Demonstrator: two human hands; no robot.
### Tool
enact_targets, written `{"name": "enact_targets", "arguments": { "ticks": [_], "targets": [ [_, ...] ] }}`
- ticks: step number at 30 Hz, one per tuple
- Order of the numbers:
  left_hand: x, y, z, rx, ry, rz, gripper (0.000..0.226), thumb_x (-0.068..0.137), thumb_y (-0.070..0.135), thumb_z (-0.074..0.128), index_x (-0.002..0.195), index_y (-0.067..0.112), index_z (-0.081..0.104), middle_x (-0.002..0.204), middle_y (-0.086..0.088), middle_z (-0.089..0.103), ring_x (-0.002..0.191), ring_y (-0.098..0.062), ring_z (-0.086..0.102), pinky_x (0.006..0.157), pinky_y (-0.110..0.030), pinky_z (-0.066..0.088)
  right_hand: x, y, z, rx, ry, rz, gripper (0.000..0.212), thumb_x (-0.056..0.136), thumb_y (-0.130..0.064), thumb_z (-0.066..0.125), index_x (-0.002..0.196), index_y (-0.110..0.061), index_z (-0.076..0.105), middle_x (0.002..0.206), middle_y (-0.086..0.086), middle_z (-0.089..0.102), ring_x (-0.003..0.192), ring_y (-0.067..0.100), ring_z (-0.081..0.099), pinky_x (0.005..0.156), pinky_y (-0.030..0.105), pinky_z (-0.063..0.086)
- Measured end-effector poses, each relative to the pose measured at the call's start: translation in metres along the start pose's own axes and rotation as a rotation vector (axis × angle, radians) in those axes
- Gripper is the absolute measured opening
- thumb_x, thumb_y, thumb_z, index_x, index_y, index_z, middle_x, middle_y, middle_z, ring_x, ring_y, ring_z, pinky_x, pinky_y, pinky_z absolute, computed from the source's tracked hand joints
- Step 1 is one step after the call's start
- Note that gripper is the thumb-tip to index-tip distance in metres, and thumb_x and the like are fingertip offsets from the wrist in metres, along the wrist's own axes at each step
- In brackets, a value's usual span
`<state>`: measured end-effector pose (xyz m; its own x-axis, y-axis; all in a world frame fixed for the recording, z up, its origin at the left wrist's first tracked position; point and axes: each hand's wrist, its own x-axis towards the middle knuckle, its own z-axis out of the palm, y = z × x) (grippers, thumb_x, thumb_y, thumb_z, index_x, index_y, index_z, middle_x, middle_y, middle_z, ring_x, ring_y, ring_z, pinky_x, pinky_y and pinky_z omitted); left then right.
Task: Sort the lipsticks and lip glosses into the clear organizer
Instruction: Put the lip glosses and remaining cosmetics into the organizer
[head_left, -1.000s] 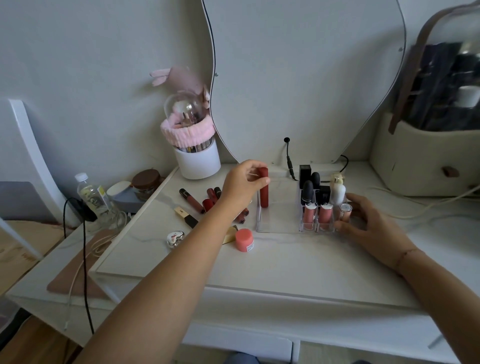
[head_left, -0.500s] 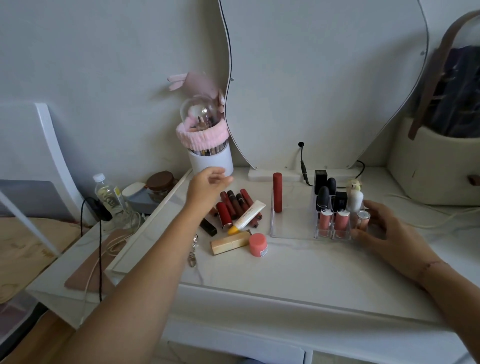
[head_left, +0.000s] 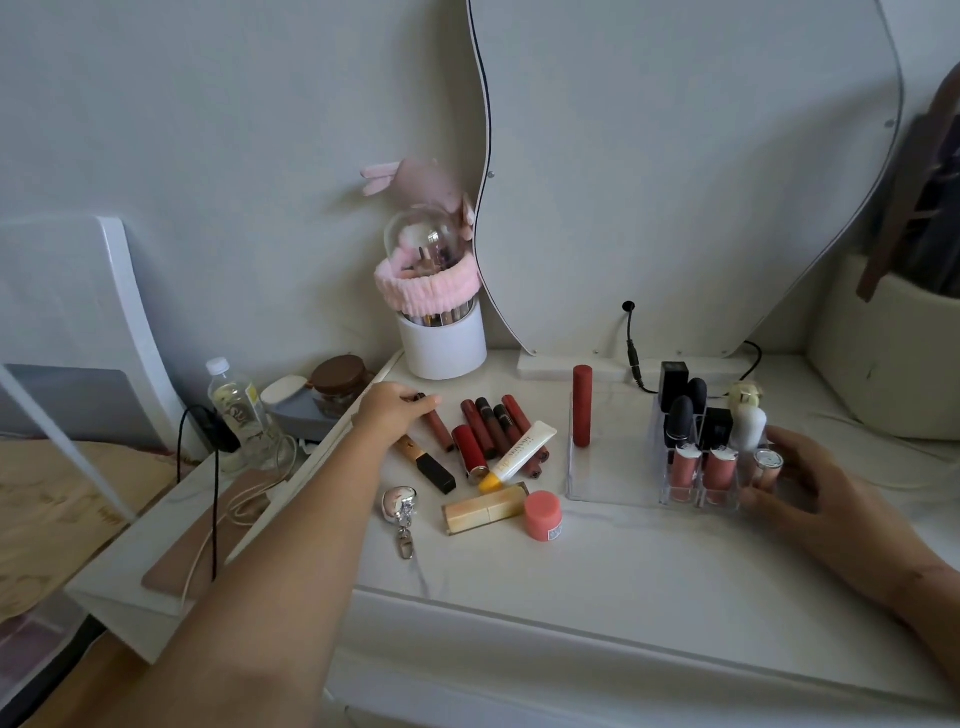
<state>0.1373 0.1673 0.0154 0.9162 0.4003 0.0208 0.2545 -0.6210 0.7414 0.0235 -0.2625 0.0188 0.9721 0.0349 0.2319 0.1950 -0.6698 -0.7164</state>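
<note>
The clear organizer (head_left: 613, 496) stands on the white vanity top at right. A red lip gloss tube (head_left: 582, 405) stands upright in its left part; several black and pink lipsticks (head_left: 681, 423) fill the right compartments. My right hand (head_left: 808, 480) rests against the organizer's right front corner, fingers touching it. My left hand (head_left: 396, 414) reaches to the left end of a pile of loose tubes and pinches the top of a brown-pink lip gloss (head_left: 438, 429) lying on the table. Beside it lie several dark red glosses (head_left: 491, 434) and a white tube with a yellow cap (head_left: 519, 454).
A gold lipstick case (head_left: 485, 513), a pink round pot (head_left: 543, 516), a black-and-gold lipstick (head_left: 427, 464) and a silver keychain (head_left: 400, 506) lie in front of the pile. A white brush holder (head_left: 441, 343) and a mirror (head_left: 685, 171) stand behind. A water bottle (head_left: 236, 410) sits far left.
My left hand let go of the red gloss standing in the organizer, moved left to the loose pile, and now pinches the brown-pink gloss. The right hand stayed at the organizer.
</note>
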Motion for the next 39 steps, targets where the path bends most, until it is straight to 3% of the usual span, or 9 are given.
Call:
{"name": "enact_targets", "arguments": {
  "ticks": [12, 18, 20, 23, 25, 27, 30, 34, 39],
  "targets": [
    [0.003, 0.009, 0.005, -0.002, -0.031, -0.016, 0.056, 0.066, 0.045, 0.079, 0.108, 0.012, 0.064, 0.108, -0.004, 0.064, 0.103, -0.023, 0.058, 0.096, -0.041, 0.046, 0.001, 0.0, 0.001, -0.007, 0.009, -0.016, 0.064, 0.074, -0.02, 0.075, 0.131, -0.024, 0.046, 0.107, -0.005, 0.062, 0.1, 0.012, 0.056, 0.083, 0.028, 0.037],
    [0.008, 0.013, 0.006, -0.1, 0.032, -0.023, 0.013, 0.065, 0.02, 0.078, 0.073, 0.017, 0.068, 0.082, -0.006, 0.07, 0.086, -0.025, 0.066, 0.086, -0.041, 0.054, 0.001, 0.0, 0.0, -0.004, 0.005, -0.013, 0.064, 0.074, -0.02, 0.075, 0.13, -0.024, 0.046, 0.11, -0.004, 0.063, 0.103, 0.014, 0.057, 0.085, 0.031, 0.039],
    [0.008, 0.013, 0.004, -0.226, 0.043, -0.047, 0.02, 0.068, 0.014, 0.076, 0.087, 0.012, 0.071, 0.081, -0.006, 0.07, 0.08, -0.024, 0.068, 0.082, -0.04, 0.056, 0.001, 0.001, 0.0, 0.0, 0.001, -0.009, 0.065, 0.074, -0.02, 0.075, 0.131, -0.023, 0.045, 0.112, -0.002, 0.064, 0.105, 0.017, 0.058, 0.087, 0.033, 0.041],
    [0.003, 0.019, -0.002, -0.498, 0.028, -0.06, 0.031, 0.076, 0.006, 0.072, 0.106, 0.004, 0.065, 0.082, -0.006, 0.068, 0.07, -0.016, 0.066, 0.059, -0.021, 0.055, 0.001, 0.001, 0.001, 0.005, -0.008, -0.004, 0.066, 0.074, -0.02, 0.075, 0.132, -0.023, 0.044, 0.114, 0.0, 0.064, 0.108, 0.02, 0.058, 0.091, 0.037, 0.043],
    [-0.005, 0.03, -0.009, -0.608, 0.019, -0.01, 0.031, 0.08, 0.004, 0.068, 0.11, 0.003, 0.063, 0.083, -0.005, 0.066, 0.07, -0.012, 0.064, 0.056, -0.016, 0.052, 0.001, 0.001, 0.001, 0.012, -0.007, -0.005, 0.066, 0.074, -0.02, 0.075, 0.132, -0.023, 0.044, 0.113, 0.0, 0.064, 0.106, 0.019, 0.058, 0.089, 0.034, 0.041],
    [-0.015, 0.047, -0.018, -0.652, 0.006, 0.068, 0.028, 0.082, 0.005, 0.066, 0.11, 0.003, 0.062, 0.088, -0.007, 0.066, 0.074, -0.013, 0.063, 0.066, -0.02, 0.054, 0.001, 0.001, 0.001, 0.018, -0.003, -0.002, 0.066, 0.074, -0.021, 0.075, 0.132, -0.024, 0.044, 0.112, -0.001, 0.064, 0.105, 0.017, 0.057, 0.086, 0.031, 0.04],
    [-0.032, 0.084, -0.03, -0.725, -0.031, 0.238, 0.017, 0.084, 0.007, 0.064, 0.101, 0.01, 0.065, 0.09, -0.005, 0.065, 0.078, -0.013, 0.062, 0.063, -0.017, 0.052, 0.001, 0.001, 0.0, 0.02, -0.004, -0.004, 0.066, 0.074, -0.022, 0.074, 0.133, -0.024, 0.044, 0.111, -0.003, 0.063, 0.103, 0.015, 0.057, 0.085, 0.029, 0.038],
    [-0.064, 0.14, -0.024, -0.794, -0.159, 0.444, 0.017, 0.084, 0.007, 0.065, 0.099, 0.015, 0.065, 0.091, 0.0, 0.069, 0.082, -0.007, 0.066, 0.07, -0.018, 0.053, 0.001, 0.003, 0.001, 0.021, 0.0, -0.007, 0.067, 0.074, -0.023, 0.074, 0.134, -0.021, 0.043, 0.11, -0.002, 0.061, 0.1, 0.015, 0.056, 0.084, 0.026, 0.037],
    [-0.095, 0.179, 0.011, -0.751, -0.294, 0.58, 0.019, 0.08, 0.01, 0.069, 0.096, 0.02, 0.066, 0.09, -0.001, 0.068, 0.086, -0.011, 0.065, 0.074, -0.019, 0.051, 0.002, 0.003, 0.001, 0.026, -0.006, 0.008, 0.07, 0.074, -0.028, 0.074, 0.135, -0.022, 0.041, 0.11, -0.006, 0.059, 0.102, 0.012, 0.055, 0.084, 0.024, 0.036]
  ]
}}
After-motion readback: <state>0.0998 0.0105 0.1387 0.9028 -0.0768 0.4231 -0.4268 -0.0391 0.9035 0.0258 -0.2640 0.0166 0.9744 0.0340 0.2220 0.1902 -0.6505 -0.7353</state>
